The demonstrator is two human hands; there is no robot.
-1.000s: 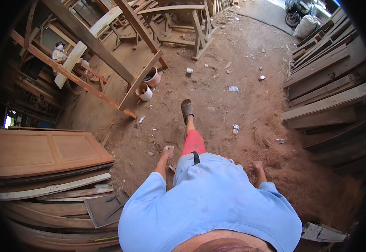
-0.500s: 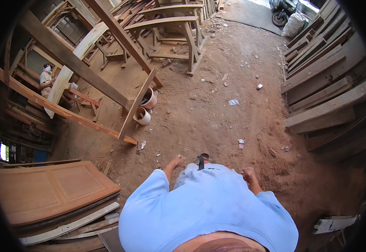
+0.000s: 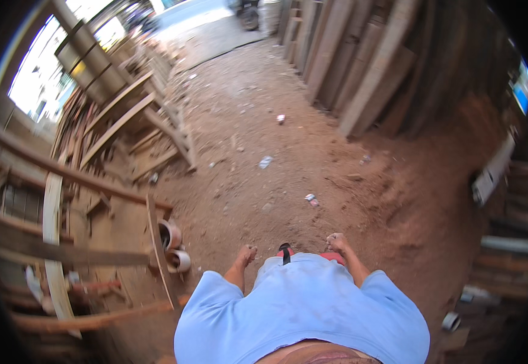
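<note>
Both my arms hang forward at the sides of my light blue shirt. My left hand has its fingers curled in, and nothing shows in it. Bent fingers also close my right hand, with no object visible there. Neither hand touches anything; bare brown dirt floor lies beneath them. Between the hands, a black strap hangs down my front, with red footwear partly showing beyond the shirt. Closest to my left hand are white buckets beside a leaning plank.
Wooden trestles stand at the far left, near long timber beams. Heavy boards lean upright along the right. Litter, including a crumpled wrapper, dots the dirt. A motorcycle stands at the far opening.
My view has swung to the right: trestles, buckets and leaning boards now sit further left, and the door panel has left the picture. My right hand has swung forward, my left slightly back.
</note>
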